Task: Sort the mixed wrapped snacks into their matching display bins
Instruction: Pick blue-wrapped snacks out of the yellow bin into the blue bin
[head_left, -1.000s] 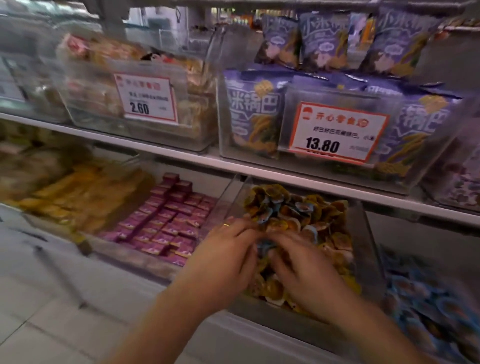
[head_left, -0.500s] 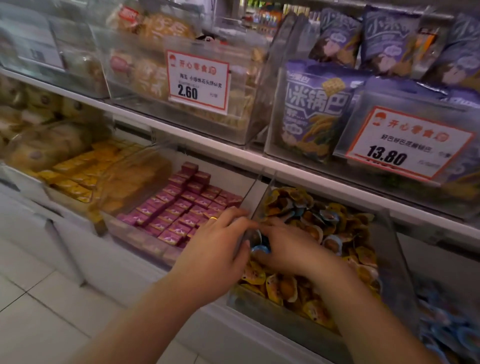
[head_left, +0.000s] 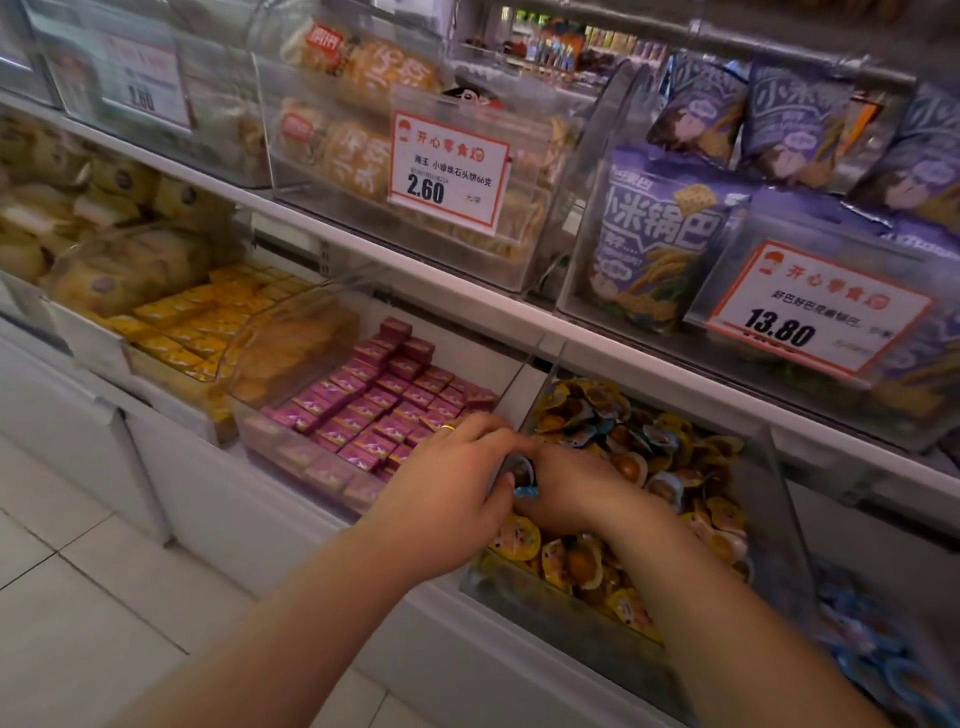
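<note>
Blue-wrapped snack (head_left: 521, 475) pinched between left hand (head_left: 451, 488) and right hand (head_left: 569, 491); over yellow-snack bin (head_left: 558, 605).

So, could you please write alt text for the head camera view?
Two hands, left hand and right hand, meet over a clear bin of yellow-wrapped snacks, holding a blue-edged snack between them. A bin of pink boxes sits beside it.

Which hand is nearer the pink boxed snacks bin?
Left. The left hand sits at that clear bin of pink boxed snacks, by its right edge; the right hand is further right, over the yellow-wrapped snacks bin.
</note>
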